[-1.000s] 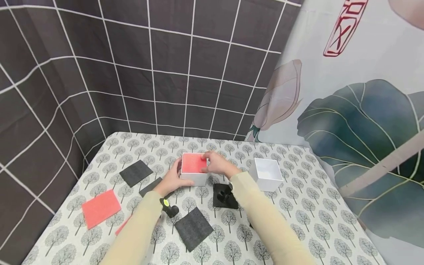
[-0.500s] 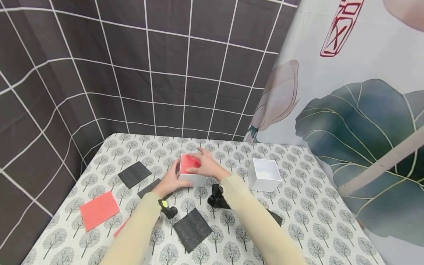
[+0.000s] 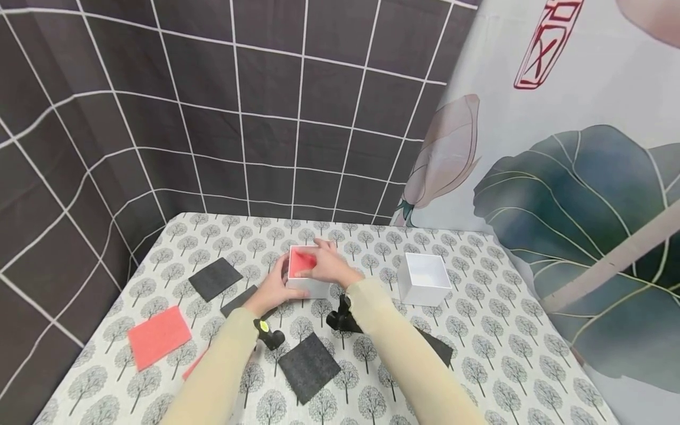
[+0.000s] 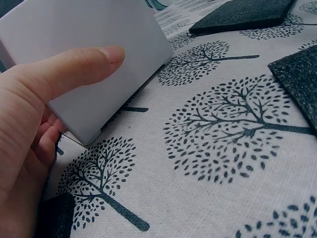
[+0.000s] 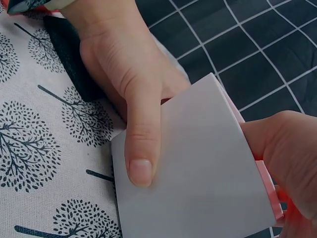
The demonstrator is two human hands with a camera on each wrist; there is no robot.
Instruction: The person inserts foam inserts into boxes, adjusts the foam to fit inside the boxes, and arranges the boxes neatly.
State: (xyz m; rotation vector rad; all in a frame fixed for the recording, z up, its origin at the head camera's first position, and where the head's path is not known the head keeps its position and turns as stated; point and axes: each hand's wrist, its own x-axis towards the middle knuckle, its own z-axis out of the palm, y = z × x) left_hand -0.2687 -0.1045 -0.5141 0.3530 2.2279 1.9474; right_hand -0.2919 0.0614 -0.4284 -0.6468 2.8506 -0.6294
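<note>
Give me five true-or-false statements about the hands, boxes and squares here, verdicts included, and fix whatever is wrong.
1. The left hand holds the white box with red inside. True.
2. The right hand lies flat on the table. False: the right hand reaches into that box's opening.
3. The box farther right also shows red inside. False: the box farther right shows a white inside.
4. A red square lies left of the left sleeve. True.
5. The square lying between the two sleeves is red. False: that square is dark grey.
</note>
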